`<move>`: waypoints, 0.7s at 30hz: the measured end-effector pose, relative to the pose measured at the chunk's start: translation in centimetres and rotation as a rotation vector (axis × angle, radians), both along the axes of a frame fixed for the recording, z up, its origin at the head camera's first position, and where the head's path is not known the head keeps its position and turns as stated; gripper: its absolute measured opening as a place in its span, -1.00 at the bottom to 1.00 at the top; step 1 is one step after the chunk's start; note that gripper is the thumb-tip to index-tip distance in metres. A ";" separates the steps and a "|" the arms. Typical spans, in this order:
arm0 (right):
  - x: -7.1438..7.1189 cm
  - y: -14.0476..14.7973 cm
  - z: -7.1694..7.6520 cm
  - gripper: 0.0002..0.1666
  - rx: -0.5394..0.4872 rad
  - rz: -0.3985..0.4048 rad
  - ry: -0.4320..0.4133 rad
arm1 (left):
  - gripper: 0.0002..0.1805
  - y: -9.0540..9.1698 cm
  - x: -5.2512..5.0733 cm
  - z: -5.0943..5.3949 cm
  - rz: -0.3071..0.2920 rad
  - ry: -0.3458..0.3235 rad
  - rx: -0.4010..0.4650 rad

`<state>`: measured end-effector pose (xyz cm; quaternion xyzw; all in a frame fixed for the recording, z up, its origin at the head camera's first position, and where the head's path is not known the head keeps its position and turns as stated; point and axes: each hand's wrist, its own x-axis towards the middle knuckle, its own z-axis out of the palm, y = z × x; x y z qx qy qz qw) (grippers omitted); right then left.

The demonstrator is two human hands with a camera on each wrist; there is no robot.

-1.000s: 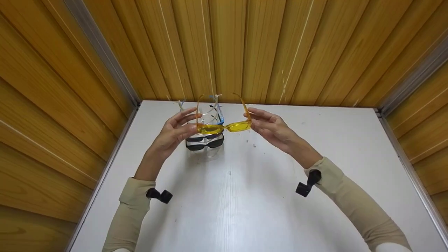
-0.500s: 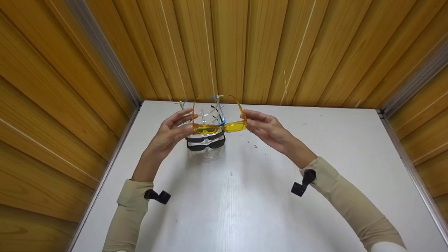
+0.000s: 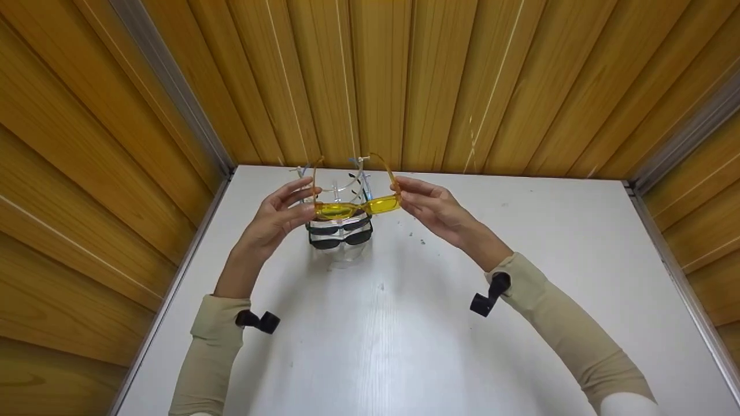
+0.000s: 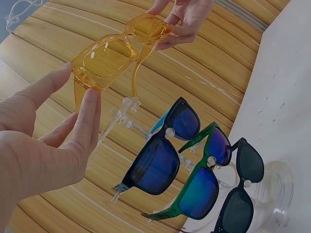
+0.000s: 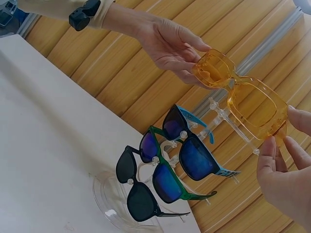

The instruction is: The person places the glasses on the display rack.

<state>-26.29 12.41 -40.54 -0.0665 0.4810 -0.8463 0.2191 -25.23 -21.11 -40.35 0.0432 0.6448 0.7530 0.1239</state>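
Yellow-orange sunglasses (image 3: 381, 204) with unfolded temples are held up between both hands, above a clear display stand (image 5: 235, 127). My left hand (image 3: 270, 222) pinches the frame's left end near the hinge between thumb and fingers. At the other end, my right hand (image 3: 436, 211) pinches the right hinge in the same way. On the stand hang three pairs in tiers: blue-lensed sunglasses (image 4: 156, 165) at the top, green-framed sunglasses (image 4: 200, 191) below, and black sunglasses (image 4: 238, 209) lowest. The stand's top arm shows just behind the yellow sunglasses in the wrist views.
A white table (image 3: 428, 323) carries the stand near its back edge. Wood-panelled walls (image 3: 381, 81) rise behind and at both sides. Small dark specks lie on the table right of the stand. The stand's round clear base (image 5: 104, 201) rests on the tabletop.
Both hands have shifted a little to the left with the yellow sunglasses, which now sit more squarely over the stand and slightly higher in the head view. The grip looks the same.
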 end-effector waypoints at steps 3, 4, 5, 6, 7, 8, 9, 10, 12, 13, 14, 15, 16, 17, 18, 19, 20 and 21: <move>-0.1 -0.3 -0.1 -0.52 -0.002 -0.007 -0.006 | -0.29 -0.1 -0.1 0.0 0.011 -0.005 0.000; -0.2 -0.4 -0.1 -0.52 -0.002 -0.009 -0.008 | -0.29 -0.2 -0.1 0.0 0.015 -0.008 0.003; -0.2 -0.5 -0.2 -0.52 -0.002 -0.009 -0.007 | -0.30 -0.2 -0.1 -0.1 0.018 -0.009 0.004; -0.2 -0.5 -0.2 -0.52 0.000 -0.010 -0.007 | -0.30 -0.3 -0.1 -0.1 0.022 -0.012 0.009; -0.2 -0.6 -0.2 -0.53 0.002 -0.012 -0.005 | -0.31 -0.3 -0.1 -0.1 0.026 -0.014 0.015; -0.2 -0.7 -0.2 -0.53 0.004 -0.013 -0.004 | -0.32 -0.4 -0.1 -0.1 0.030 -0.015 0.019; -0.3 -0.7 -0.3 -0.54 0.005 -0.016 -0.004 | -0.32 -0.4 -0.2 -0.1 0.031 -0.014 0.021; -0.3 -0.8 -0.3 -0.55 0.005 -0.019 -0.005 | -0.33 -0.4 -0.2 -0.1 0.031 -0.012 0.022; -0.4 -0.8 -0.3 -0.57 0.011 -0.027 -0.008 | -0.34 -0.5 -0.2 -0.1 0.035 -0.013 0.026; -0.5 -0.9 -0.4 -0.57 0.013 -0.028 -0.010 | -0.34 -0.5 -0.3 -0.1 0.036 -0.015 0.024; -0.6 -0.9 -0.4 -0.57 0.014 -0.030 -0.013 | -0.35 -0.5 -0.3 -0.1 0.038 -0.018 0.024; -0.6 -1.0 -0.5 -0.56 0.016 -0.032 -0.016 | -0.35 -0.5 -0.3 -0.1 0.041 -0.022 0.018; -0.7 -1.0 -0.5 -0.56 0.017 -0.033 -0.018 | -0.35 -0.5 -0.4 -0.2 0.045 -0.026 0.015; -0.7 -1.1 -0.6 -0.54 0.022 -0.033 -0.020 | -0.35 -0.5 -0.4 -0.2 0.048 -0.031 0.010; -0.8 -1.2 -0.7 -0.53 0.025 -0.035 -0.022 | -0.34 -0.5 -0.5 -0.3 0.050 -0.036 0.003; -0.9 -1.2 -0.7 -0.51 0.027 -0.036 -0.023 | -0.34 -0.5 -0.6 -0.3 0.054 -0.040 -0.003; -0.9 -1.3 -0.8 -0.50 0.030 -0.039 -0.025 | -0.34 -0.6 -0.6 -0.3 0.059 -0.043 -0.007; -1.0 -1.4 -0.8 -0.49 0.032 -0.042 -0.028 | -0.34 -0.6 -0.7 -0.4 0.065 -0.045 -0.010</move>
